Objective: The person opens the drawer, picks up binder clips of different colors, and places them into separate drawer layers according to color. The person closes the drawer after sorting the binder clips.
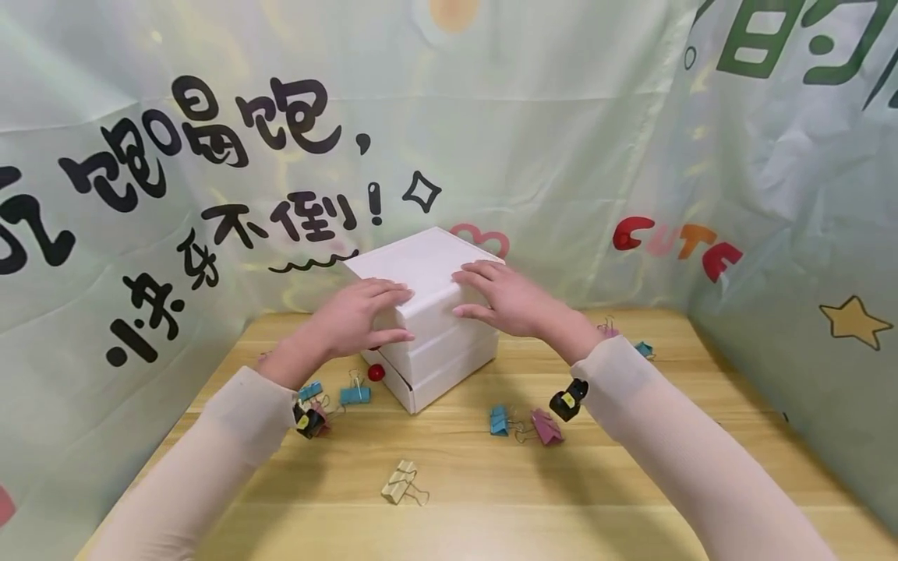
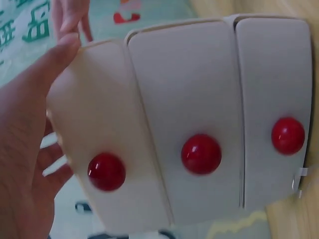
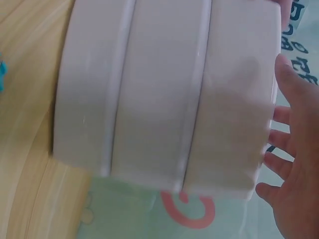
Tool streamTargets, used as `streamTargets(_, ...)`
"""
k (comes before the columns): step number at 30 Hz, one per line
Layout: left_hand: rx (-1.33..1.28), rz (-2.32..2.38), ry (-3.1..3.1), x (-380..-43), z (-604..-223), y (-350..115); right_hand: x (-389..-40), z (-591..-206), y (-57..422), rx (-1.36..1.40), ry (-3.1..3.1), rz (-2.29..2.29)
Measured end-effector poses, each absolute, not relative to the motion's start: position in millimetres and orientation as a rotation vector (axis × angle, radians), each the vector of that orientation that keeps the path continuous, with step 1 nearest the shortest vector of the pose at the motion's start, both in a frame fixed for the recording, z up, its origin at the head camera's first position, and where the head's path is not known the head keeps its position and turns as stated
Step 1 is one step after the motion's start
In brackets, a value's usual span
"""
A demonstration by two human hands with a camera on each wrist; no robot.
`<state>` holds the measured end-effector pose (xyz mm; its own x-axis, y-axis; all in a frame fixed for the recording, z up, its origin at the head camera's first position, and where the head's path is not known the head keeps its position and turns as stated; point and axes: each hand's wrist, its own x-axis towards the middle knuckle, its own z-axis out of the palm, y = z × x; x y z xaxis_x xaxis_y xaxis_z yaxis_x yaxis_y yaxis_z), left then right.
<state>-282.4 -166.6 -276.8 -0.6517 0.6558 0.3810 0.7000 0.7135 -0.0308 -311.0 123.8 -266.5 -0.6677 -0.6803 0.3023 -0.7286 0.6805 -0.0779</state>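
A white three-tier drawer box stands on the table with one corner turned toward me. Red round knobs sit on its three drawer fronts, which face left. My left hand rests at the box's upper left edge, fingers over the top and thumb by the near top corner. On the other side, my right hand lies along the upper right edge, its fingers spread and fairly straight on the top. Both thumbs point inward toward the near corner.
Blue binder clips and pink ones lie left of the box. Another blue clip and a pink clip are at its right front. A cream clip lies nearer me. A printed cloth hangs behind the wooden table.
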Motion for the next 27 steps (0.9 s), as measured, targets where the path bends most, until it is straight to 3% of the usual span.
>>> streamTargets(9,-1.002,-0.190,-2.514,-273.1,-279.0,-140.1,-300.9,-264.4,111.6,1.151,-2.650,0.333)
streamTargets(27,-0.870,-0.429,-2.794,-321.3,-266.9,-199.2,-280.9,-266.0,71.0,1.109,-2.658,0.196)
